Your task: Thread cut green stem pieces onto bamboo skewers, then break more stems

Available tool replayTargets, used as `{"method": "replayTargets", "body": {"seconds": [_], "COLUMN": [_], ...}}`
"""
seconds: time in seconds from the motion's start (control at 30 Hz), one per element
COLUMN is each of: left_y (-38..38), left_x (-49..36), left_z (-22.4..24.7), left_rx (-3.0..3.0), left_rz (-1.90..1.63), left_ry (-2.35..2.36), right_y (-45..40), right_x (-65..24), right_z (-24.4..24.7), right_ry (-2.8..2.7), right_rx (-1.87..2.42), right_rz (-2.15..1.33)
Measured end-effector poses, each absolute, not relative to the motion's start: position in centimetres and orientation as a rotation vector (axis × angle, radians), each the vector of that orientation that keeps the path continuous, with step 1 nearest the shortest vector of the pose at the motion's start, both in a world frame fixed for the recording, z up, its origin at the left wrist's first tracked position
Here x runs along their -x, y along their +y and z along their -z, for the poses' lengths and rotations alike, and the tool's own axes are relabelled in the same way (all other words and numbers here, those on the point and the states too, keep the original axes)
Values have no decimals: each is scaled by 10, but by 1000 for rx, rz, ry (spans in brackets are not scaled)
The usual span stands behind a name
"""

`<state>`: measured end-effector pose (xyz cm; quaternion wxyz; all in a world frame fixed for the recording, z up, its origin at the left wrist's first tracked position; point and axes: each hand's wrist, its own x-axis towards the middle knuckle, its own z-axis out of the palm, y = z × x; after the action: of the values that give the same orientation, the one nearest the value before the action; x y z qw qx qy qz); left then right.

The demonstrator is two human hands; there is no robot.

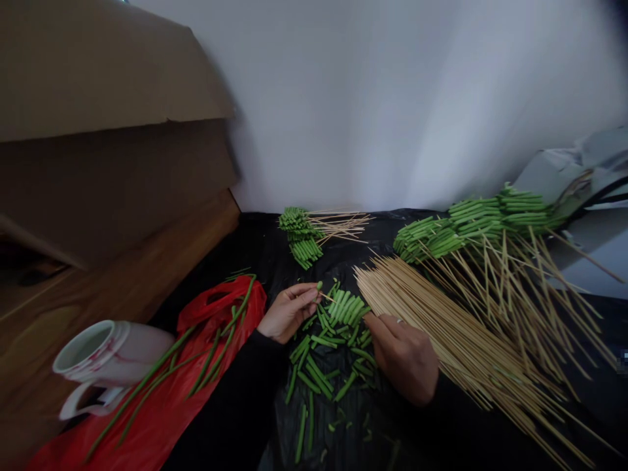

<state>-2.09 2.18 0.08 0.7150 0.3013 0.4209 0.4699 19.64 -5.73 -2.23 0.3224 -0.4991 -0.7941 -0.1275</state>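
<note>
My left hand pinches a short piece of green bean at the pointed end of a bamboo skewer. A row of cut green bean pieces sits side by side along that skewer. At the other end of the row, my right hand, with a ring on one finger, is closed around the skewer, and its fingers hide most of the stick. Loose green bean pieces lie scattered below and between both hands on black plastic sheeting.
Plain bamboo skewers lie in a thick bundle on the right. Filled bean skewers are stacked at the back and back right. On the left are long beans on a red plastic bag, a tipped mug and a cardboard box.
</note>
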Motion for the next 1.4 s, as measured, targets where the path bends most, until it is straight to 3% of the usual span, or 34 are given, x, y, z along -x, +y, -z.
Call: {"method": "replayTargets", "body": {"seconds": [1.4], "left_y": [10], "left_x": [0], "left_z": [10], "left_rx": [-602], "left_rz": [-945], "left_ry": [978], "right_y": [-57], "right_x": [-194], "right_z": [26], "right_ry": [-2120], "right_rx": [1262], "right_rz": [491]}}
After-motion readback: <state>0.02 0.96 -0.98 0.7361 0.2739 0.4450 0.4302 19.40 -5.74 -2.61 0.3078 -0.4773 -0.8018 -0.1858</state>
